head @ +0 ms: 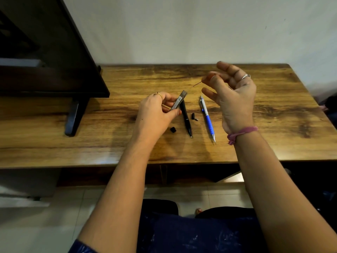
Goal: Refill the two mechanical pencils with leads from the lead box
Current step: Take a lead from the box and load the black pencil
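Left hand [155, 110] grips lead box [179, 102], tilted open-end up so leads stay in. Right hand [231, 90] pinches single lead [198, 84], raised clear. Between hands: black pencil [186, 117], its cap [194, 116] off, likely first for loading; blue pencil [207, 119] beside, under right hand.

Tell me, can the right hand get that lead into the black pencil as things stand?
Probably yes. The right hand pinches a lead above the table. The black pencil lies uncovered with its cap off, though the left hand with the lead box sits close by.
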Action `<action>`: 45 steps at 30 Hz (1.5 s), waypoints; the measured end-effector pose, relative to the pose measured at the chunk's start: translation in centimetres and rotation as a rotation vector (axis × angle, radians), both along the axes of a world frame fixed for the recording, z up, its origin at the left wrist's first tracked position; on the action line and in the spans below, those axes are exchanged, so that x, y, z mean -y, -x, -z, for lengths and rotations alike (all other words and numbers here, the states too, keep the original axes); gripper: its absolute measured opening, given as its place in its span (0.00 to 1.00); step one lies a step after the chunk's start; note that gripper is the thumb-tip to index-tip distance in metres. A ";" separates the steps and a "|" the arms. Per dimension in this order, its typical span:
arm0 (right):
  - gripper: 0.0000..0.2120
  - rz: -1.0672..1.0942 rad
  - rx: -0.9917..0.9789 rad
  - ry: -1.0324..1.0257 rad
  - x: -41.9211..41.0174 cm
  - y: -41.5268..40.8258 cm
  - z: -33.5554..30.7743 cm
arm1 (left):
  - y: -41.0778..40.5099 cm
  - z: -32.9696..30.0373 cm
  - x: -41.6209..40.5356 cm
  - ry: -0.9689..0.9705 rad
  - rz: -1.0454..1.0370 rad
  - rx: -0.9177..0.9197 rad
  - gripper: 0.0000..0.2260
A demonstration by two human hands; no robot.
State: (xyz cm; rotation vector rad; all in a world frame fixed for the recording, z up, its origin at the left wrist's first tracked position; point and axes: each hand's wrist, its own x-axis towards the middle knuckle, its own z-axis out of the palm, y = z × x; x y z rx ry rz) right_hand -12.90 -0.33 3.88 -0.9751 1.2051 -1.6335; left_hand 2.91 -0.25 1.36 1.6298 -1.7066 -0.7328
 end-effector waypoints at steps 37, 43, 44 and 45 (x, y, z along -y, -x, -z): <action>0.11 0.005 0.128 -0.127 0.2 3.3 0.4 | 3.2 0.3 0.1 -0.193 -0.115 0.130 0.13; 0.11 0.000 0.132 -0.138 0.0 4.2 0.4 | 4.3 0.7 0.9 -0.236 -0.134 0.166 0.12; 0.11 -0.003 0.130 -0.140 -0.1 4.3 0.4 | 4.5 0.9 1.1 -0.233 -0.140 0.173 0.12; 0.11 -0.004 0.127 -0.141 -0.1 4.4 0.4 | 4.5 0.9 1.2 -0.230 -0.147 0.180 0.12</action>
